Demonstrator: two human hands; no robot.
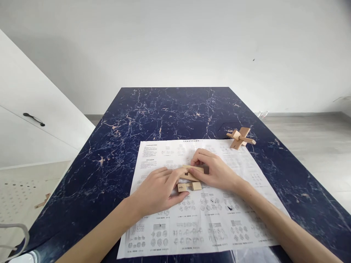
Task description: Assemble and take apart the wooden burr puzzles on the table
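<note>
Both my hands rest on a printed instruction sheet (197, 215) in the middle of a dark blue marble table (170, 113). My left hand (157, 191) and my right hand (215, 170) pinch the two ends of a notched wooden puzzle bar (192, 172), holding it just above the paper. A second notched wooden piece (189, 187) lies on the sheet right under the held bar, close to my left thumb. Fingers of both hands are curled round the bar.
An assembled wooden cross puzzle (240, 137) stands at the sheet's far right corner. A white cabinet with a black handle (34, 119) is at the left. Pale floor lies to the right of the table.
</note>
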